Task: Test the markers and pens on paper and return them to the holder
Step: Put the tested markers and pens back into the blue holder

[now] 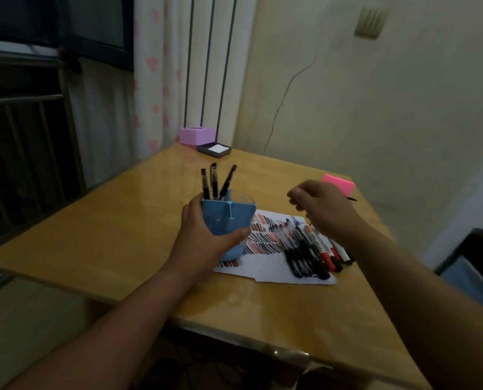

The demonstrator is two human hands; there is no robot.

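The blue pen holder (230, 220) is gripped by the left hand (203, 243), while the curled right hand's (323, 211) hold cannot be told.

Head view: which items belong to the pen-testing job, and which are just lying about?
Job: blue holder, gripped by the left hand; three black pens in it; loose pens and markers; scribbled paper.
Lying about: pink box; dark note tray; pink block.

pale blue on the holder (220, 218), black on the pens (205, 184) at its 12 o'clock. red and black strokes across the white paper (271, 270), pink on the block (340, 183) at 1 o'clock.
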